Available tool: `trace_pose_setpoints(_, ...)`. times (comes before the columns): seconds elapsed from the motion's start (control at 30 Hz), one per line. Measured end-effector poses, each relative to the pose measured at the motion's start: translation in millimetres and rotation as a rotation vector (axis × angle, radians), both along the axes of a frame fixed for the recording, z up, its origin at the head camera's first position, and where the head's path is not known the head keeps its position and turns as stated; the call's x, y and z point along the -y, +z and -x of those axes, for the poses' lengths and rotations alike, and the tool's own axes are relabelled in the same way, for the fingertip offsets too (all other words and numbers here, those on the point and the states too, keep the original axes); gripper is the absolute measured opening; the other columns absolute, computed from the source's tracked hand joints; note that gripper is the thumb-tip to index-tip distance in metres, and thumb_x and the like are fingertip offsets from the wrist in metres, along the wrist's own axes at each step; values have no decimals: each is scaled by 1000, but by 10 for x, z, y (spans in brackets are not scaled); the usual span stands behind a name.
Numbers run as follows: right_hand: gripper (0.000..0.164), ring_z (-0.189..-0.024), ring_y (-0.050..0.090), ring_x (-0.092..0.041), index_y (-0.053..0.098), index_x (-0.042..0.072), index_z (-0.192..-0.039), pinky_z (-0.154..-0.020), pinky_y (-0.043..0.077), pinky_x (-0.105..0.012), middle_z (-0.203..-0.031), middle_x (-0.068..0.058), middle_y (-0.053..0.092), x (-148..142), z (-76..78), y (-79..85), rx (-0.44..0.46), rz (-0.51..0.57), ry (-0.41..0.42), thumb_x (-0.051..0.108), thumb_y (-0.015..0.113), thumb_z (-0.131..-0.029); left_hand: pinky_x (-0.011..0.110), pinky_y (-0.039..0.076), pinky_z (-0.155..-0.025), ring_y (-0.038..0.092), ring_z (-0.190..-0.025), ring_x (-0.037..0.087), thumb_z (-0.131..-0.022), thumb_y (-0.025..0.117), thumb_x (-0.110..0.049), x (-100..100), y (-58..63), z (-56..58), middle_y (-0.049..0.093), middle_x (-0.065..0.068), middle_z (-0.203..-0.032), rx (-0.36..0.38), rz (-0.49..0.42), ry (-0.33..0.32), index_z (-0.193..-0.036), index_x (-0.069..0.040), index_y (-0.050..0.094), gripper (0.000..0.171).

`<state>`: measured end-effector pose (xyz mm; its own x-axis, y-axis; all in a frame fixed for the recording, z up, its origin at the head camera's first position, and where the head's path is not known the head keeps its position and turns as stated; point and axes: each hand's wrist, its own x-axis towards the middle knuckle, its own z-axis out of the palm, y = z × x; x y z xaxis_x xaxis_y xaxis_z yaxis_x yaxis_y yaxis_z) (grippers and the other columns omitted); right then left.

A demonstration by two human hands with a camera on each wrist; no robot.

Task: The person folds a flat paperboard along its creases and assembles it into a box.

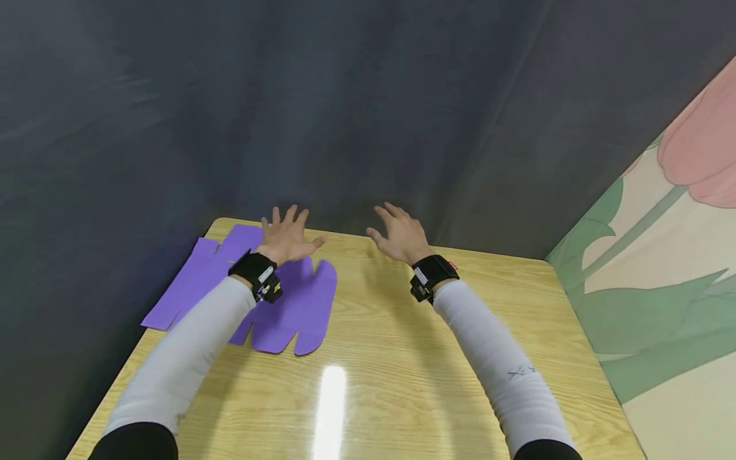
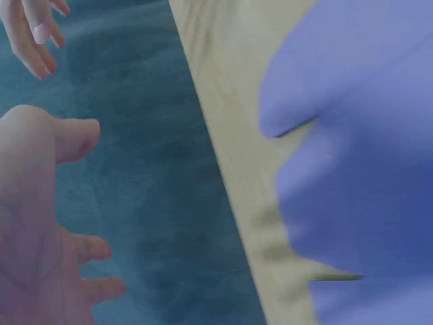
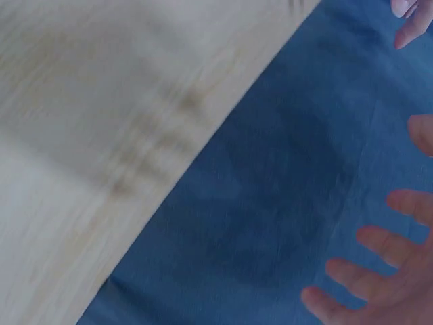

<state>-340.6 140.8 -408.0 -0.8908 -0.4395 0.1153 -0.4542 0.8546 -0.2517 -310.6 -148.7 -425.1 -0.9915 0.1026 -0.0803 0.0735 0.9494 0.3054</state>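
My left hand [image 1: 285, 244] is spread with its fingers apart, over the far part of a purple die-cut sheet [image 1: 293, 306] that lies flat on the table. The sheet has slots and rounded flaps along its edges, and my left hand and forearm hide part of it. In the left wrist view the sheet [image 2: 379, 169] lies to the right, apart from the hand. My right hand [image 1: 401, 235] is held out above the table's far edge, fingers extended, nothing in it. Its spread fingers [image 3: 389, 247] show against the dark cloth in the right wrist view.
The wood-grain table [image 1: 391, 383] carries a bright light reflection near its front. A dark cloth [image 1: 368, 115] hangs behind it and along its left side. To the right stands a wall with a painted tulip [image 1: 701, 153] and green leaves.
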Motion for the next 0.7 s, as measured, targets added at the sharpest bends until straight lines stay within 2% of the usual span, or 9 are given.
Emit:
trace_pose_setpoints(0.1,67,-158,34,-44,41,15,-165,-123,35,-67,-173,-17,34,134,-54,-116,-11,-5,55,50,53,-110,82,7,-122,1,-159,62,-102,52,-66,84,-122,-107,12,24,-177,-8,-13,26,-171,-10,22,94)
trace_pose_setpoints(0.37,69,-158,35,-41,43,12,-164,-123,39,-61,-172,-16,36,539,-308,-552,29,-14,260,48,58,-107,82,10,-122,6,-157,66,-101,52,-69,276,-487,-453,12,27,-176,53,-104,104,-170,-7,24,97)
trace_pose_setpoints(0.53,72,-161,30,-38,43,13,-164,-126,36,-55,-173,-16,33,763,-499,-770,92,2,357,48,63,-104,86,10,-118,0,-153,71,-97,53,-76,384,-607,-599,4,29,-176,90,-131,221,-171,-7,18,107)
trace_pose_setpoints(0.7,84,-163,22,-44,39,17,-166,-128,32,-57,-177,-15,25,909,-656,-933,187,-9,417,57,68,-99,97,8,-104,-12,-142,83,-93,56,-78,434,-669,-703,-11,33,-174,197,-174,358,-173,-12,7,114)
